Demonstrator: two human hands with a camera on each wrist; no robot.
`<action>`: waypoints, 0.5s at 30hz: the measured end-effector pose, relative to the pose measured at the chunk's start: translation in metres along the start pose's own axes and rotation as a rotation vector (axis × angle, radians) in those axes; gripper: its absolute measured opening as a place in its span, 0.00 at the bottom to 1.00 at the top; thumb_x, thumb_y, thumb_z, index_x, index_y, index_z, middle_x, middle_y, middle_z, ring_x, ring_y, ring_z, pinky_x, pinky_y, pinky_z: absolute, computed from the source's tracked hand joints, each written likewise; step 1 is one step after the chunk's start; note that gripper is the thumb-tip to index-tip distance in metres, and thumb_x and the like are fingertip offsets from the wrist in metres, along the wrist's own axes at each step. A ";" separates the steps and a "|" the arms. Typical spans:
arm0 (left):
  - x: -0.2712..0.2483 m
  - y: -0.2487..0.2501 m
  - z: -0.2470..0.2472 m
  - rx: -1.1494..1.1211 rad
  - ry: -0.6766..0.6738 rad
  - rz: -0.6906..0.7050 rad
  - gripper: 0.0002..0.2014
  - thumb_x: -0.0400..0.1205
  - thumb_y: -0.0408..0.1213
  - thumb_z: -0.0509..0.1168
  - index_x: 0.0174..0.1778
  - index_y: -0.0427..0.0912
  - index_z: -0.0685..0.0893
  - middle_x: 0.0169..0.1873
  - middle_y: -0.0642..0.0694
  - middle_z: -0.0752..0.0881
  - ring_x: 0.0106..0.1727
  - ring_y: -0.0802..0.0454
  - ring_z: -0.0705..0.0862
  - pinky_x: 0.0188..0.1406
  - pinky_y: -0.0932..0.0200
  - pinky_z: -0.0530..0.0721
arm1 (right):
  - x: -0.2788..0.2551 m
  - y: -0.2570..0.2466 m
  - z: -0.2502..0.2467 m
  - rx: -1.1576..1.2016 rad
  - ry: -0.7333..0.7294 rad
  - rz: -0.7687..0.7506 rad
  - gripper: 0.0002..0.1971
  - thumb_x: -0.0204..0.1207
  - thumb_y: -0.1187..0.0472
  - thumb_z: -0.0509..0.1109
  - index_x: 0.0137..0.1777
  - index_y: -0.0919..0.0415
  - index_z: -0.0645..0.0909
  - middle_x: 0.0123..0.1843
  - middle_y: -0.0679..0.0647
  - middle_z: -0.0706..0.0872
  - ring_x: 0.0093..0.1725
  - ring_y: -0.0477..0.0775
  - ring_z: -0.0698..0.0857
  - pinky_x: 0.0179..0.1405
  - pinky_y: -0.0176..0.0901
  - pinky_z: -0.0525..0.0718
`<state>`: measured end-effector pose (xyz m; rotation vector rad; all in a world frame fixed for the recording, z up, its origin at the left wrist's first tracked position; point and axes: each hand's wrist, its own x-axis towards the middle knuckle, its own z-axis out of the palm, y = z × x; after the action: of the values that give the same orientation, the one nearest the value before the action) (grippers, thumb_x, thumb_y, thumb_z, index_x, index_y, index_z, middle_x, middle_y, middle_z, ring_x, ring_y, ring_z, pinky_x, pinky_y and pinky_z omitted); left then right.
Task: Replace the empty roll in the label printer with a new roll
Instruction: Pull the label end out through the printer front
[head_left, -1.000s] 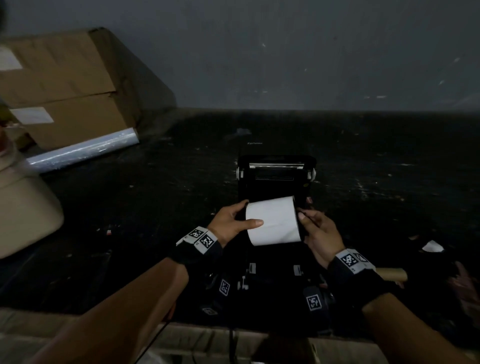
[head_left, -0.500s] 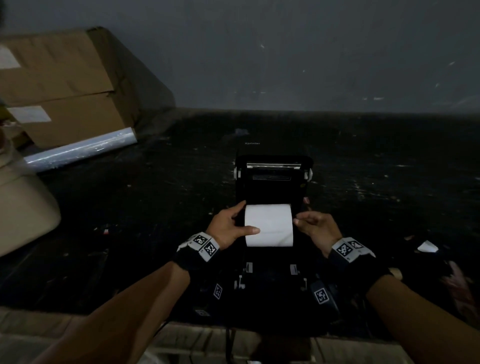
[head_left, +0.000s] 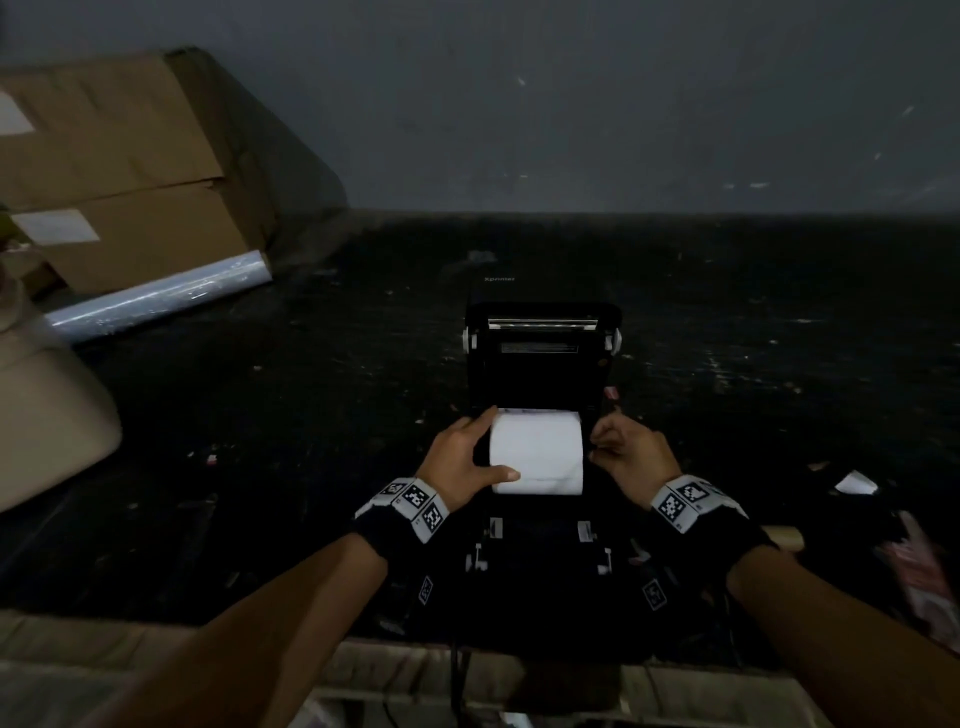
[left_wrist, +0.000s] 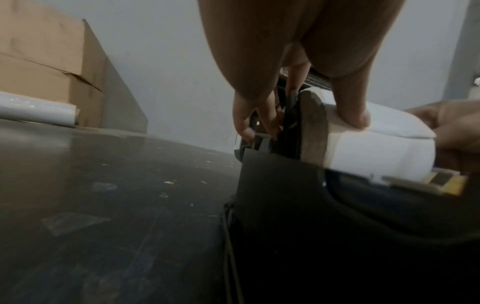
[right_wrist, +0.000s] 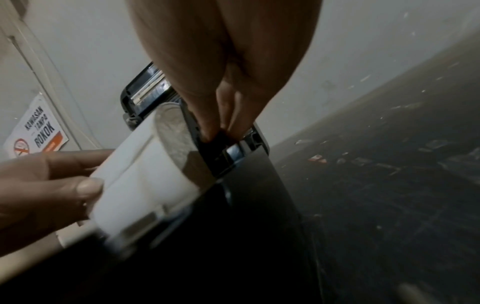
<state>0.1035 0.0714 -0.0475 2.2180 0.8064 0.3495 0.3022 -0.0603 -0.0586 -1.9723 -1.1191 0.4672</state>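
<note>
Sitting low in the open black printer (head_left: 543, 364), the smooth white paper roll (head_left: 537, 449) is held by the left hand (head_left: 460, 462)'s grip; the right hand (head_left: 631, 457) pinches a black guide beside it.

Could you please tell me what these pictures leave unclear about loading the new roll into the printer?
- Roll seating: head view, the printer bay is too dark; the left hand covers one end.
- Right hand fingertips: right wrist view, their black part is unidentifiable.
- Printer label text: head view, too small.
- Tan tube: head view, the right wrist hides most.
</note>
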 end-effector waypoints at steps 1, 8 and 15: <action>-0.001 0.000 0.000 0.013 -0.004 0.001 0.43 0.70 0.43 0.76 0.79 0.44 0.60 0.69 0.36 0.76 0.70 0.44 0.75 0.64 0.70 0.65 | -0.001 0.001 0.001 -0.042 0.005 -0.005 0.12 0.65 0.73 0.73 0.39 0.55 0.79 0.41 0.58 0.88 0.43 0.53 0.86 0.46 0.31 0.79; -0.006 -0.001 0.005 0.069 -0.059 -0.027 0.45 0.71 0.42 0.75 0.81 0.45 0.56 0.73 0.36 0.74 0.73 0.44 0.73 0.70 0.66 0.66 | -0.006 -0.003 0.004 -0.278 -0.060 -0.070 0.10 0.67 0.68 0.70 0.49 0.60 0.83 0.48 0.61 0.91 0.49 0.57 0.89 0.51 0.39 0.82; -0.005 -0.004 0.007 0.149 -0.093 -0.061 0.49 0.69 0.47 0.75 0.81 0.50 0.53 0.75 0.38 0.71 0.74 0.42 0.71 0.75 0.46 0.71 | -0.018 -0.013 -0.009 -0.158 0.082 -0.015 0.06 0.72 0.62 0.70 0.45 0.64 0.86 0.45 0.61 0.91 0.46 0.58 0.88 0.43 0.29 0.72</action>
<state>0.1010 0.0661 -0.0554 2.3230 0.8721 0.1596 0.2913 -0.0759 -0.0438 -2.0983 -1.1483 0.2945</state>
